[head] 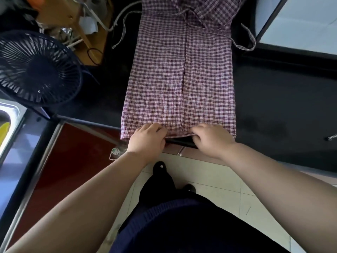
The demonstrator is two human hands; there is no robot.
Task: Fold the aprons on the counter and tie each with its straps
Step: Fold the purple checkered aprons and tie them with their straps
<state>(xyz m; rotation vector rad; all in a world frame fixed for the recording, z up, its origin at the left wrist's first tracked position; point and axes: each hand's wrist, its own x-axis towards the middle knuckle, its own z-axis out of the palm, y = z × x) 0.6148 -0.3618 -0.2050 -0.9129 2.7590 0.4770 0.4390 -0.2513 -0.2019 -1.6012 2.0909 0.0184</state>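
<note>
Pinching the near hem of the plaid apron [178,73], the fingers [156,129] of my left hand [145,140] curl over the edge of the cloth. My right hand [212,139] does the same just beside it, its fingertips [197,132] closed on the fabric, so the hem lifts slightly off the counter's lip. My two hands sit near each other, one on each side of the line down the apron's middle where its two long sides meet.

From my grip the apron runs straight away from me as a long, narrow strip lying flat on the dark counter [273,106], with its near end at the front edge. At the far end the cloth is rumpled, and I cannot tell whether that bunched part belongs to this apron or to another.

One strap [123,29] trails loose on the counter to the left of the far end, and a second strap [250,40] loops out to the right.

Further left stands a dark blue fan [38,68], its grille turned up toward me, and a steel sink [11,114] sits at the frame's left edge. Below my forearms are pale floor tiles [209,172] and my black shoe [159,168].
</note>
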